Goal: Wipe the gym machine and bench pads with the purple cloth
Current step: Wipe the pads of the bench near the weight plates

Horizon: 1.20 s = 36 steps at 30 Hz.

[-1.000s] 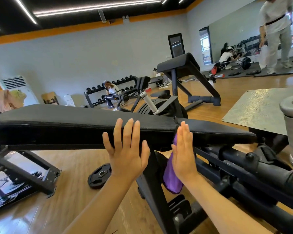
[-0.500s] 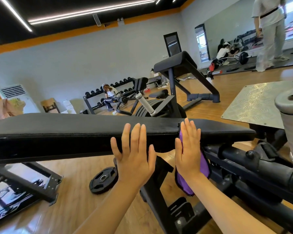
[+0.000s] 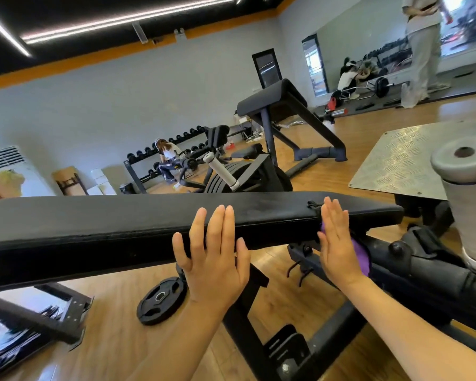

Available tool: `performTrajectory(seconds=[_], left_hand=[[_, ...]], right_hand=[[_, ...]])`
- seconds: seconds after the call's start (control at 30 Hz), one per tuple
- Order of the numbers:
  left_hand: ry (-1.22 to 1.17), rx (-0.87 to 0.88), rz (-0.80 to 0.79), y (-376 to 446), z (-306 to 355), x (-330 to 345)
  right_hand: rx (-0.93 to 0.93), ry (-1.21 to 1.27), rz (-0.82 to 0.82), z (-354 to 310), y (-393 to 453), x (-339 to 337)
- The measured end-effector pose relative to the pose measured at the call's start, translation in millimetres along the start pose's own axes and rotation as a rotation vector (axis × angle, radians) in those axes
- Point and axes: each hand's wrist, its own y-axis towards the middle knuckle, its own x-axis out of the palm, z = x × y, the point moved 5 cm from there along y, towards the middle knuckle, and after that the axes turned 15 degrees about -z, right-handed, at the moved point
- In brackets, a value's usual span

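A black weight plate [image 3: 161, 303] lies flat on the wooden floor [image 3: 116, 339] beneath the bench pad [image 3: 121, 224].

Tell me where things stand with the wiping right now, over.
Left hand flat on the bench pad edge, empty. Right hand flat, pressing the purple cloth against the pad's side. Nothing in the way.

wt plate [image 3: 161, 300] on floor under bench pad [image 3: 121, 218]
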Motion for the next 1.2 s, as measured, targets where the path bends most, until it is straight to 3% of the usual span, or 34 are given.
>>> performTrajectory(seconds=[0.13,0.33,0.5,0.63,0.8,0.9,1.07,1.2], left_hand=[[0.017,-0.009,0.041,-0.3,0.8,1.0],[0.045,0.005,0.06,0.9,2.2,1.5],[0.049,0.009,0.053,-1.0,1.9,0.2],[0.041,-0.001,0.054,-1.3,1.9,0.2],[0.052,0.006,0.057,-0.7,1.3,-0.7],[0.045,0.009,0.069,-1.0,2.7,-0.6],[0.053,0.019,0.089,0.2,2.3,0.5],[0.068,0.024,0.096,-1.5,2.4,1.3]], right_hand=[[-0.162,0.166,0.057,-46.1,11.9,1.9],[-0.539,-0.119,0.035,1.1,5.1,-2.5],[-0.384,-0.164,-0.048,60.0,-12.8,0.3],[-0.242,-0.023,-0.056,39.5,-8.3,-0.9],[-0.419,0.019,-0.01,-37.4,10.1,-2.2],[-0.379,0.036,0.011,-38.6,9.2,0.5],[-0.571,-0.076,-0.007,-5.7,5.5,-7.1],[-0.285,-0.017,-0.093,59.4,-8.4,-13.2]])
